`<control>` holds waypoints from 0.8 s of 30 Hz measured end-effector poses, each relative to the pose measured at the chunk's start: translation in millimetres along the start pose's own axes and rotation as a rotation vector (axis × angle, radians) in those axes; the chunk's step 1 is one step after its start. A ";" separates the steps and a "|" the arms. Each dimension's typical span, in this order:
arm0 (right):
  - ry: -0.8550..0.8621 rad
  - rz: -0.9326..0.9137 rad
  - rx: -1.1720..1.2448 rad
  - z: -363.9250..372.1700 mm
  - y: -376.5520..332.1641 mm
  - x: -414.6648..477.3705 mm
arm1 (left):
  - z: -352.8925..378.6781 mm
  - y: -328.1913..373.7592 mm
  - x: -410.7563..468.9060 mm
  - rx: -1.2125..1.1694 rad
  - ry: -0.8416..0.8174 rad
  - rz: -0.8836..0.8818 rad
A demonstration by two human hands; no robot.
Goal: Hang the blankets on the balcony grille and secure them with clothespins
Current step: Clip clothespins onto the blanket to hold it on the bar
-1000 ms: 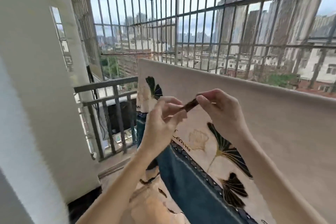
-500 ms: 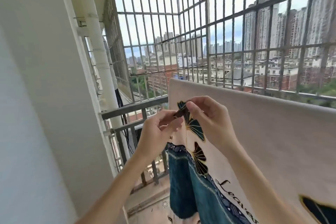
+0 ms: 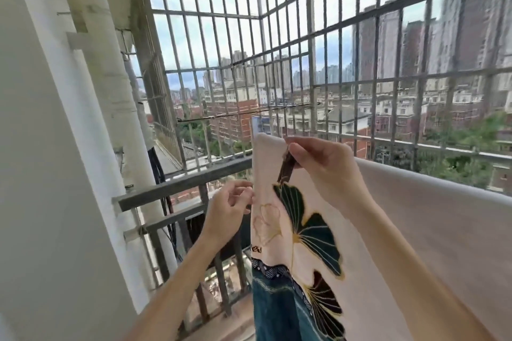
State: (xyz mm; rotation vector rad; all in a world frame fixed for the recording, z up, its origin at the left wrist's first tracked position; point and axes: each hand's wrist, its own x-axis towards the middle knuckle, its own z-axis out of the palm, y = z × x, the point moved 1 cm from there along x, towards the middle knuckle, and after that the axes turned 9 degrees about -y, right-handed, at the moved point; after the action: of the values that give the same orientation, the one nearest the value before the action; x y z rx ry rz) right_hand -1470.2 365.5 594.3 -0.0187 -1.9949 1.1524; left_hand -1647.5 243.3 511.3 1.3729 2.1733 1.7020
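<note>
A cream blanket (image 3: 432, 232) with dark green ginkgo leaves and a blue lower part hangs over the grey balcony grille rail (image 3: 448, 148). My right hand (image 3: 324, 163) pinches a dark brown clothespin (image 3: 287, 167) held upright against the blanket near its top left corner. My left hand (image 3: 231, 210) is lower, at the blanket's left edge, with its fingertips touching the cloth there. Whether the clothespin's jaws grip the fabric is hidden by my fingers.
The grille's bars (image 3: 310, 44) rise above the blanket and turn a corner on the left. A lower grey railing (image 3: 177, 188) runs left to a white wall (image 3: 41, 174) with a white pipe (image 3: 110, 91). City buildings lie beyond.
My hands have separated: the right one carried the clothespin up to the blanket's top left corner, and the left one dropped to the blanket's edge. The view has shifted left and closer.
</note>
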 end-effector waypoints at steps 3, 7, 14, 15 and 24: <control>-0.022 0.009 -0.113 18.4 24.5 30.1 | 1.5 -33.0 46.7 -0.038 0.014 0.019; 0.020 0.002 -0.214 41.4 52.0 80.2 | -4.1 -77.5 117.5 -0.073 0.005 0.064; 0.123 0.044 -0.320 85.0 80.7 179.4 | -25.3 -134.4 220.4 0.009 -0.082 0.145; 0.143 0.043 -0.349 88.9 85.1 189.9 | -25.3 -140.3 230.3 0.012 -0.111 0.161; 0.306 0.112 -0.373 98.0 123.2 224.2 | -7.9 -150.2 264.9 -0.261 -0.065 0.274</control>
State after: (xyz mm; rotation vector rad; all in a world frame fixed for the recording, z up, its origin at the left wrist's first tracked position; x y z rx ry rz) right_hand -1728.4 452.9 622.5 -0.4745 -1.9197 0.7743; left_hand -1900.5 412.9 512.8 1.6820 1.7170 1.9152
